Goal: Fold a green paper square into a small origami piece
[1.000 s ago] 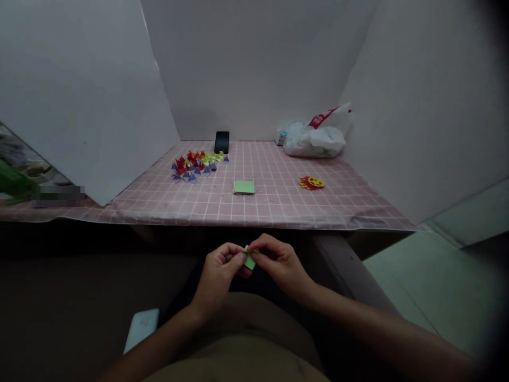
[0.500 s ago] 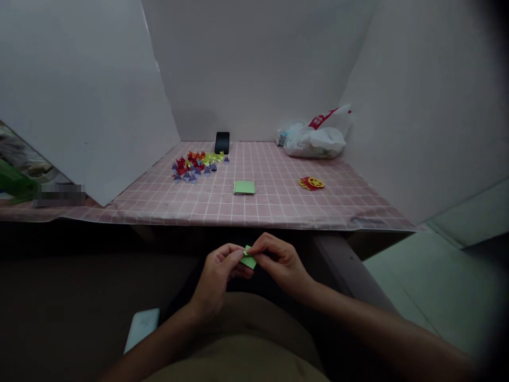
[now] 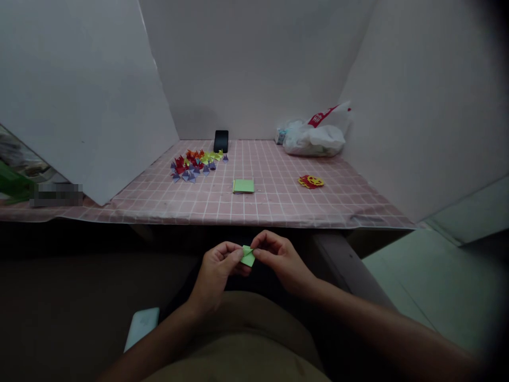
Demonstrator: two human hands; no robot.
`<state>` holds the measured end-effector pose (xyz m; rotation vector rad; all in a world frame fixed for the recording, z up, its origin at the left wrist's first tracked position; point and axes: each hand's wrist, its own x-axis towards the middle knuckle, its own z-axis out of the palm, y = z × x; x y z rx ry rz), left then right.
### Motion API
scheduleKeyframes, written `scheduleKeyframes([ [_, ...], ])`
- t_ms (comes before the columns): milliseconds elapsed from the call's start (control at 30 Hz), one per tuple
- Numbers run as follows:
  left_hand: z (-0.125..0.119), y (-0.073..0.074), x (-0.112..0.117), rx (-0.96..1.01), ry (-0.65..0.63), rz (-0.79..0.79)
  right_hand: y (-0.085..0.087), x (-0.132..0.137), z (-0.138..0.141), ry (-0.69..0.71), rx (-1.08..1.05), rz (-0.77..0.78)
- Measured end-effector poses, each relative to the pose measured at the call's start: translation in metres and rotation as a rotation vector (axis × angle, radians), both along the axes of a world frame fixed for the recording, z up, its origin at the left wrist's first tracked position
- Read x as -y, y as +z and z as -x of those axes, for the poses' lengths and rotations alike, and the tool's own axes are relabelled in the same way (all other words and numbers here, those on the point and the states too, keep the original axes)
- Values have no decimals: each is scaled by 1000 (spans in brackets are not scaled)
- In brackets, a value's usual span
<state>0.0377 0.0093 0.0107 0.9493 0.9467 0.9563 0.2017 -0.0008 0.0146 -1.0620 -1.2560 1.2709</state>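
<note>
Both my hands are held together over my lap, below the table's front edge. My left hand [image 3: 217, 270] and my right hand [image 3: 280, 260] each pinch a small folded piece of green paper [image 3: 247, 257] between thumb and fingers. On the pink checked tablecloth [image 3: 278, 199] lies a small stack of green paper squares [image 3: 243, 185]. Farther back on the left sits a cluster of several folded paper pieces [image 3: 194, 164] in purple, red, orange and yellow.
A black phone [image 3: 221, 141] leans against the back wall. A white plastic bag [image 3: 314, 137] lies at the back right, and a red and yellow paper cutout [image 3: 310, 181] lies in front of it. A pale device [image 3: 142, 324] rests by my left forearm. White boards enclose the table.
The green paper has been turned and folded slightly between my fingers; both hands have stayed in the same place over my lap.
</note>
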Motion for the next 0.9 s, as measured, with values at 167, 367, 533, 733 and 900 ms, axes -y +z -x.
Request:
scheduleKeyframes([
  [167,-1,4,1,-55,-18,-40,-1,-2,-4,38,-37,12],
  [367,-1,7,2,-98,-28,-124,-2,-4,-6,132,-92,101],
  [533,-1,2,0,-106,-13,-138,3,-6,-8,183,-61,157],
  [733,0,1,0,-67,-29,-126,5,-7,-8,143,18,141],
  [900,-2,0,1,-30,-7,-123,7,-3,-6,96,49,99],
])
